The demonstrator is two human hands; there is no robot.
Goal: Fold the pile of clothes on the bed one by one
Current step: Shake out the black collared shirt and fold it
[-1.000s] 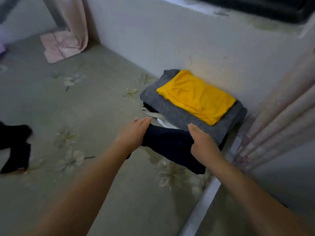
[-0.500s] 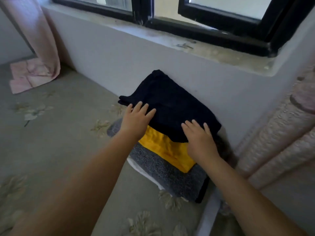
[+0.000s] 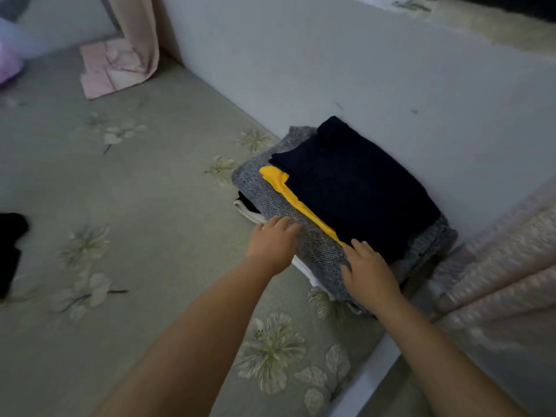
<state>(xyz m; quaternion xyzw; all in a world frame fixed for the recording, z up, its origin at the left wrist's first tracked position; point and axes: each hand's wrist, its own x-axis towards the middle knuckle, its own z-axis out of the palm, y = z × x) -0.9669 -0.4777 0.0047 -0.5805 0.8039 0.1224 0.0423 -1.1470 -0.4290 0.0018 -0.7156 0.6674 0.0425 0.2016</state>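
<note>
Navy fabric tops the stack: in the head view we see a folded dark garment (image 3: 355, 188) lying flat on a yellow garment (image 3: 296, 203), which shows only as a strip along its near edge. Both rest on a grey knit (image 3: 288, 233), with white and black layers peeking out beneath at the stack's left edge. The stack sits on the bed (image 3: 150, 236) hard against the wall (image 3: 391, 100), close to the bed's right edge, where a pale curtain (image 3: 505, 266) hangs just beside it.

Our left hand (image 3: 272, 243) lies with fingers straight on the grey knit's near left corner. Our right hand (image 3: 368, 270) rests, fingers spread, on the knit's near edge, fingertips touching the navy piece; neither grips anything.

To the left, the floral sheet runs open across most of the bed. A black garment (image 3: 10, 248) lies at its left edge, pink cloth (image 3: 111, 67) at the far corner.
</note>
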